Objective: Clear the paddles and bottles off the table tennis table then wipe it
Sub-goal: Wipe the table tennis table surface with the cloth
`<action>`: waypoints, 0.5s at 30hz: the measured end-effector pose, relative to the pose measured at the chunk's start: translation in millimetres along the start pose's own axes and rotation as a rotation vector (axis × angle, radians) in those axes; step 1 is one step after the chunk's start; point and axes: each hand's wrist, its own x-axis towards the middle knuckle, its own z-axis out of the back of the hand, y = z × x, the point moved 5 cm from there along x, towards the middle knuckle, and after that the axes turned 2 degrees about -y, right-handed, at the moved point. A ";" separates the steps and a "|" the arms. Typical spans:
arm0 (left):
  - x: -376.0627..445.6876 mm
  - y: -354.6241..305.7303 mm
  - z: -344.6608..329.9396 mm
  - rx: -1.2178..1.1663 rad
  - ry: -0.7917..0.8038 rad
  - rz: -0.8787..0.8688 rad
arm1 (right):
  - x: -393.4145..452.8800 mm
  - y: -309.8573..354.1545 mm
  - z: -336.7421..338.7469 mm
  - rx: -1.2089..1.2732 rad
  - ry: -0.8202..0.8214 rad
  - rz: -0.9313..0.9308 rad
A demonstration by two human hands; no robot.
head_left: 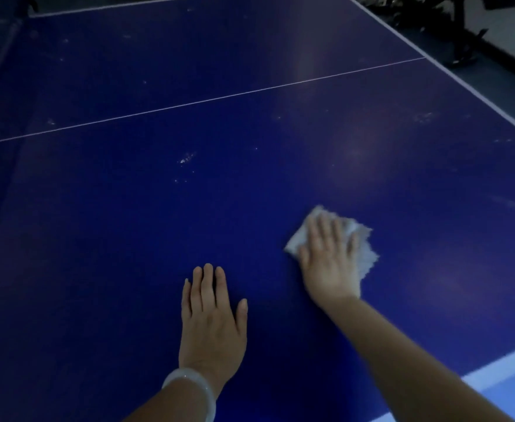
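Fingers of the right hand point(330, 263) press flat on a white cloth point(365, 248); left hand point(212, 318) rests flat on the blue table point(128, 223).

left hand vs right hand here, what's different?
The left hand rests bare on the blue table; the right hand presses a white cloth onto it. The left hand lies nearer the camera, the right hand farther out and to the right. The left wrist wears a pale bangle; the right wrist shows none. Both lie palm down with straight fingers.
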 end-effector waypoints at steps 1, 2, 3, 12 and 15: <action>0.0 -0.4 0.9 -0.003 0.000 0.002 | -16.9 12.3 -4.3 0.011 0.053 0.140; 0.0 -0.8 1.7 -0.007 0.001 0.002 | -26.2 10.5 -7.5 0.014 0.100 0.237; 0.3 -0.9 2.2 -0.010 0.002 0.001 | -26.3 -3.4 -6.9 0.021 0.114 0.275; 0.6 -0.3 1.5 -0.027 -0.023 -0.016 | -67.0 -84.8 14.4 0.086 -0.063 -0.486; 0.9 -0.3 0.3 -0.034 -0.033 -0.022 | -134.9 6.0 7.6 0.031 -0.023 -0.042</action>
